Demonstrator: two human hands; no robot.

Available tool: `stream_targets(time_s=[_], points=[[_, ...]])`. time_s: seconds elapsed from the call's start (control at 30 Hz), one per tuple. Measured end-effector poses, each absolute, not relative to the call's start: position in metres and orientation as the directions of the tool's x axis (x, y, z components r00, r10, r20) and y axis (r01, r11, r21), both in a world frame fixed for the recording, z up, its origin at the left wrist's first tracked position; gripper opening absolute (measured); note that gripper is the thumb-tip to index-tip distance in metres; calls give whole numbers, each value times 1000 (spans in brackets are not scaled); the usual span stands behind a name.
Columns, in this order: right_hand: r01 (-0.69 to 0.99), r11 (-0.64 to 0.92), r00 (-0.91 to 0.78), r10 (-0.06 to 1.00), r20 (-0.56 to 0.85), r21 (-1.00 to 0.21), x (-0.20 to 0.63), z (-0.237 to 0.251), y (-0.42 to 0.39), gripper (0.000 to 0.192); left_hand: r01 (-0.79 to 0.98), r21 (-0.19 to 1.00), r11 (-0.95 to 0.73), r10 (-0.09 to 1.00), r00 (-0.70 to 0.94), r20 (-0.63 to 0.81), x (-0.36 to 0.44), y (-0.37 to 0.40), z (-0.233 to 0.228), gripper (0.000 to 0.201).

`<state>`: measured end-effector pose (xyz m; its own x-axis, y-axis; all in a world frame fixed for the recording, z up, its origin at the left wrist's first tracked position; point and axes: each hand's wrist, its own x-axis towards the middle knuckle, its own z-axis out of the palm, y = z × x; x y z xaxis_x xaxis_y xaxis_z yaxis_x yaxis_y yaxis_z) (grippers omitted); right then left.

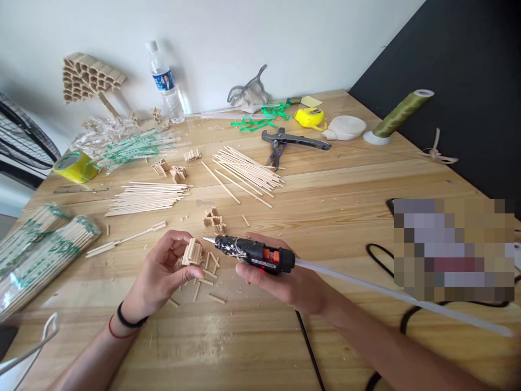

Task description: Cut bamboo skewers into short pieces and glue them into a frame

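Left hand [157, 274]: fingers closed on a stick bundle [192, 252].
Right hand [280, 279]: grips glue gun [252, 253], nozzle at 3 o'clock of bundle.
Table [345, 179]: loose sticks [244, 168] at 12 o'clock.

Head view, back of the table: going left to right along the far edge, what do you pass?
Honeycomb stick structure → water bottle → grey mesh bundle → yellow tape measure → white cloth roll → olive thread spool.
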<state>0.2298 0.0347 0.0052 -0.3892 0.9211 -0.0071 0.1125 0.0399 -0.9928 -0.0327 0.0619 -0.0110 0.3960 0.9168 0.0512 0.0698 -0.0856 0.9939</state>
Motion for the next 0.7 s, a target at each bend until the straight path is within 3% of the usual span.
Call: stream_targets(time_s=[0.13, 0.4, 0.7], points=[[123, -58, -429, 897, -106, -991, 231, 2, 34, 20, 19, 998, -54, 913, 406, 41, -32, 62, -11, 42], [156, 35, -468, 882, -42, -987, 232, -2, 35, 17, -31, 999, 26, 875, 485, -8, -29, 59, -8, 36], [126, 43, -502, 865, -26, -991, 232, 0, 37, 17, 43, 998, 37, 885, 463, -53, -31, 61, -9, 36]])
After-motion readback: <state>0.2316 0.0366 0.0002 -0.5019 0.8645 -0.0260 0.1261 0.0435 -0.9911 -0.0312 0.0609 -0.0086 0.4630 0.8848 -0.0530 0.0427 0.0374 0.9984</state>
